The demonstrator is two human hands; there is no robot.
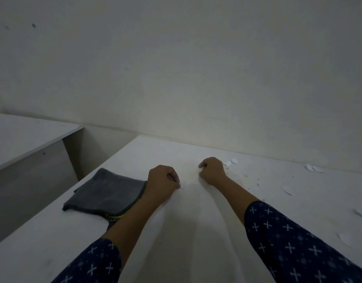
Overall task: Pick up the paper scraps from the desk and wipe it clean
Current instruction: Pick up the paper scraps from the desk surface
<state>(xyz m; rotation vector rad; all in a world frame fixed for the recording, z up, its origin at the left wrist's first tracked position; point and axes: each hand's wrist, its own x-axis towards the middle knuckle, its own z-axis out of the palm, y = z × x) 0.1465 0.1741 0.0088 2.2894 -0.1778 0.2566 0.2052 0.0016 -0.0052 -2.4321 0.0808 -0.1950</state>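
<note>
On the white table (196, 231), both forearms in dark blue cross-print sleeves (298, 237) reach forward, side by side. The left hand (162, 180) rests knuckles-up just beside the right edge of a folded grey cloth (106, 193), its grip curled tight into a fist. A tiny white fleck (181, 187) lies at its fingertips, and I cannot tell whether it is pinched. The right hand (212, 170) sits near it, a little farther out. Its grip is also curled in, finger and thumb tips bent toward the table; what it holds, if anything, is hidden.

The paper scraps (230, 162) lie to the right of the hands. Two are just past the right knuckles, two more (312, 168) are well off to the right, and a longer strip (287, 190) has its long axis running from far-left to near-right. Others (359, 213) trail toward the near right edge. The cloth lies flat, its long sides running with the table's left edge, and yellow-green stitching (117, 216) shows at its near corner. A second white table (33, 137) stands apart on the left, against the pale wall (176, 68).
</note>
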